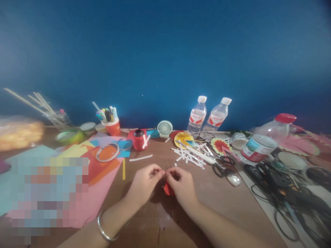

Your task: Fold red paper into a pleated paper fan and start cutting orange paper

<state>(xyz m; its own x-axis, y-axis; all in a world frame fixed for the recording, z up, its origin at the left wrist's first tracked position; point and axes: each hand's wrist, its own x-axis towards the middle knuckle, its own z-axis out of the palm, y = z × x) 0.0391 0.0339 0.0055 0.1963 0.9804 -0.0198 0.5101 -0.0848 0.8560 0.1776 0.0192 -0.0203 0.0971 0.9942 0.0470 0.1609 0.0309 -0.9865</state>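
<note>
In the middle of the table, my left hand and my right hand meet with their fingertips almost touching. Below the right fingers a small red paper piece with a ruffled edge sticks out, pinched in that hand. The left thumb and forefinger are pressed together too; what lies between them is hidden. A silver bangle circles my left wrist. Just beyond the fingers are tiny dark crumbs and a scatter of white paper strips.
Coloured paper sheets spread at left, beside a tape ring. Behind stand a pen cup, a red pot, a small fan and two water bottles. Black-handled scissors, a large bottle and cables lie right.
</note>
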